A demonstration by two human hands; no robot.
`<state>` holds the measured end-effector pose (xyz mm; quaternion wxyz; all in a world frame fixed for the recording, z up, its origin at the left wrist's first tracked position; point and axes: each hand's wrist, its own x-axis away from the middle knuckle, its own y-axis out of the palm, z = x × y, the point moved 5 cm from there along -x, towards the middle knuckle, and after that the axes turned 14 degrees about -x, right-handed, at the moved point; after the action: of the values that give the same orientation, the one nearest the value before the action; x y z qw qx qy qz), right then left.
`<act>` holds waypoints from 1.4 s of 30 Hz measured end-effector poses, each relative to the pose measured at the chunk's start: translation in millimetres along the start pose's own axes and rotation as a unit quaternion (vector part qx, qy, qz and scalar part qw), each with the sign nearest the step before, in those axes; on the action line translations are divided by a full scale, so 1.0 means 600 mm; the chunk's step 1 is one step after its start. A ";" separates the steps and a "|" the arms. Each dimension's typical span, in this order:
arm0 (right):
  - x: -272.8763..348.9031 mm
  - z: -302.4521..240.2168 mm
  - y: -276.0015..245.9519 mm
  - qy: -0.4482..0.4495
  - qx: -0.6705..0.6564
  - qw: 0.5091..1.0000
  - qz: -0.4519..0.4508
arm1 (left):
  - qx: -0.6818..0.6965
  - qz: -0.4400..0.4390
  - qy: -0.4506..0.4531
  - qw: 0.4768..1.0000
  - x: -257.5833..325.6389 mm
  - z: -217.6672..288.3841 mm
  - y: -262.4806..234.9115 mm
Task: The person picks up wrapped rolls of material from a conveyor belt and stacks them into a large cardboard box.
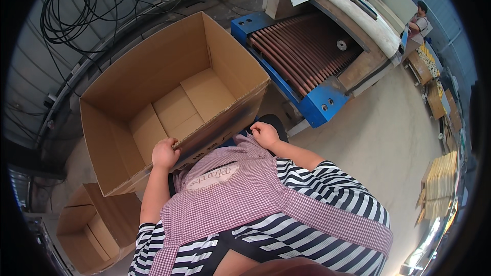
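— What carries everything here?

— A pale concrete floor [388, 122]. A second open cardboard box [92, 230] sits on it at the near left.

— And farther off?

— A blue-framed roller conveyor [302, 51] stands on the floor at the far centre. Stacks of flat yellowish sheets [439, 184] rest on it at the right, and black cables [82, 5] coil at the far left.
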<state>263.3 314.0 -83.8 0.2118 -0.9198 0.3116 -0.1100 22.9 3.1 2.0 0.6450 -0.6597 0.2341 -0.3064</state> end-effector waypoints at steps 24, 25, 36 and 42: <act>-0.297 -0.050 -0.545 0.266 0.155 0.837 0.453 | -0.030 -0.039 0.005 0.999 -0.025 -0.006 0.016; -0.307 -0.044 -0.544 0.288 0.137 0.838 0.443 | -0.031 -0.040 0.004 0.999 -0.028 -0.003 0.017; -0.128 -0.118 -0.431 -0.043 -0.530 0.809 0.251 | -0.005 -0.025 0.007 1.000 -0.020 0.002 0.010; 0.082 -0.232 -0.317 -0.057 -0.744 0.663 -0.059 | 0.185 -0.019 0.032 0.982 -0.028 0.007 -0.027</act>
<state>355.4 375.0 130.1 -0.5326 -0.7922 0.2217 0.1991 13.0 18.7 16.3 0.7420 -0.5233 0.1817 -0.3776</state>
